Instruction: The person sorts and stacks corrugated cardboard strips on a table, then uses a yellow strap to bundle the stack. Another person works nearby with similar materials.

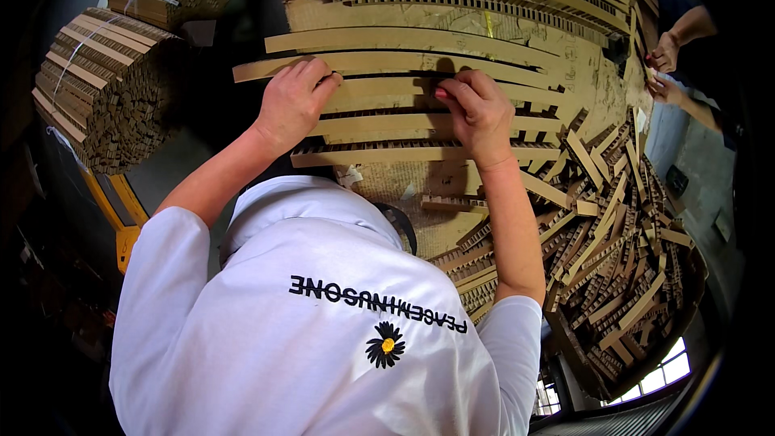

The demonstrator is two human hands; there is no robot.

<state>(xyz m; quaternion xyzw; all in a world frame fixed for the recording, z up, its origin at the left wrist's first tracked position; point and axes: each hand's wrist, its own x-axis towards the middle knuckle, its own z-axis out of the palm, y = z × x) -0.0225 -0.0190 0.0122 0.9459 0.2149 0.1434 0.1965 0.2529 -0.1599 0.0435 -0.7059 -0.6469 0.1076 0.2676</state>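
Tied bundles (93, 81) at left seemed done. Our left hand (292, 105) curled over strips (387, 62), loose in middle, unbundled; right hand (483, 117) pinched above. Grasp we couldn't tell. Right: jumbled short pieces (642, 307), apparently unsorted.

This looks like a workshop or small factory floor: long cardboard strips (412, 61) lie in rows across a broad worktable (589, 81), short pieces (622, 274) are heaped in a big bin (567, 349) beside it, thick bundles (133, 93) tied with string (71, 58) sit on the left near a yellow frame (127, 244), and a co-worker's hands (663, 55) are at the table's right side
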